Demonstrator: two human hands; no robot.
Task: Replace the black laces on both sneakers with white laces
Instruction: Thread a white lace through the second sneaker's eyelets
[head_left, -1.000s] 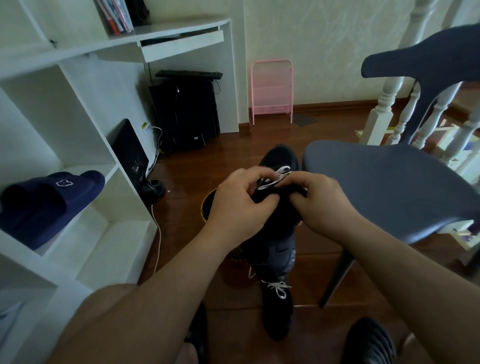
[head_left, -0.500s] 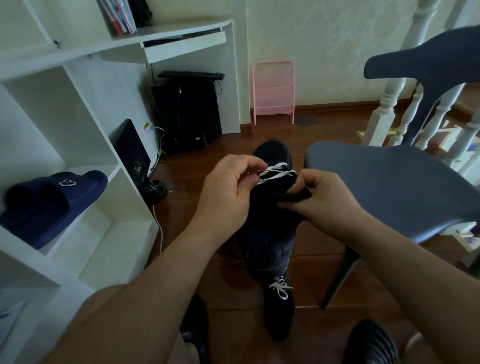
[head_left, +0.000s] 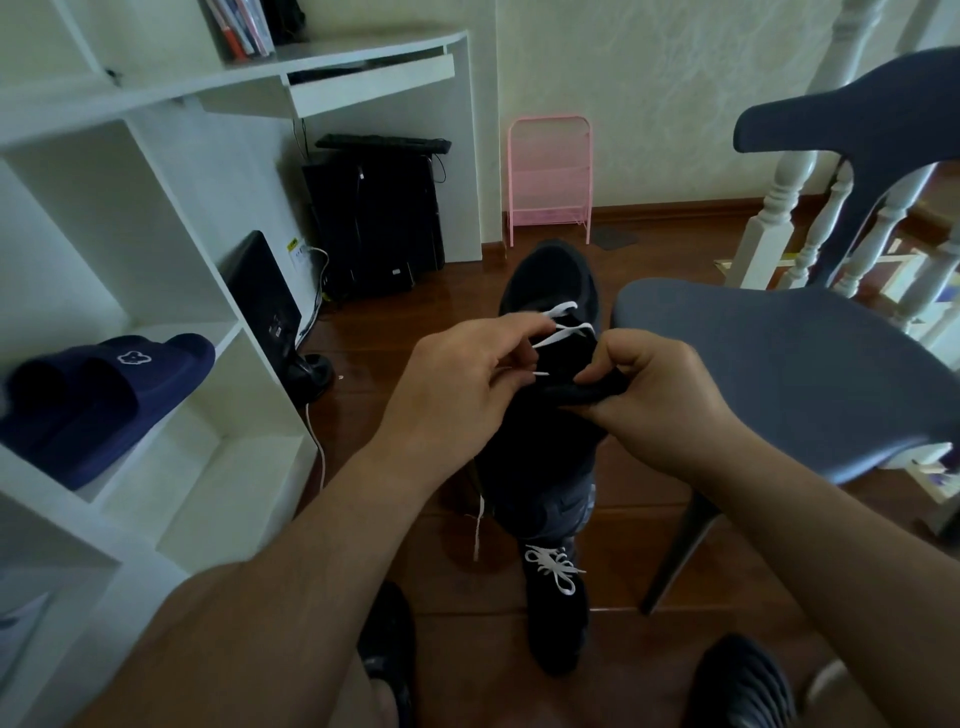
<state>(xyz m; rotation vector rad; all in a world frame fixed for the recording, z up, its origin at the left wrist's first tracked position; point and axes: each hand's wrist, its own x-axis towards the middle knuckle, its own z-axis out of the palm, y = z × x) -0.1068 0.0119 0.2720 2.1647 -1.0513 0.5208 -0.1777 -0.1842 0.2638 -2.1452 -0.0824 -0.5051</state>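
A black sneaker (head_left: 550, 280) is held up in front of me, toe pointing away. Two rows of white lace (head_left: 563, 332) cross its lower eyelets. My left hand (head_left: 462, 384) pinches the white lace's end at the shoe's left side, the tip poking out by my fingers. My right hand (head_left: 654, 395) grips the sneaker's dark tongue and right eyelet edge. A loose tail of white lace (head_left: 478, 525) hangs down below my left wrist. On the floor beneath stands a second black sneaker (head_left: 556, 613) with white laces tied in a bow.
A grey-blue chair (head_left: 779, 364) stands close on the right, its seat edge touching the held shoe's area. White shelves (head_left: 156, 291) on the left hold navy slippers (head_left: 98, 395). A black computer tower (head_left: 379, 218), a pink rack (head_left: 550, 176) and white banisters (head_left: 779, 208) stand behind. Dark slippers (head_left: 737, 680) cover my feet.
The sneaker has been lifted and tipped away from me, showing more toe. My hands have drawn apart, and my left hand has pulled the lace end out to the left.
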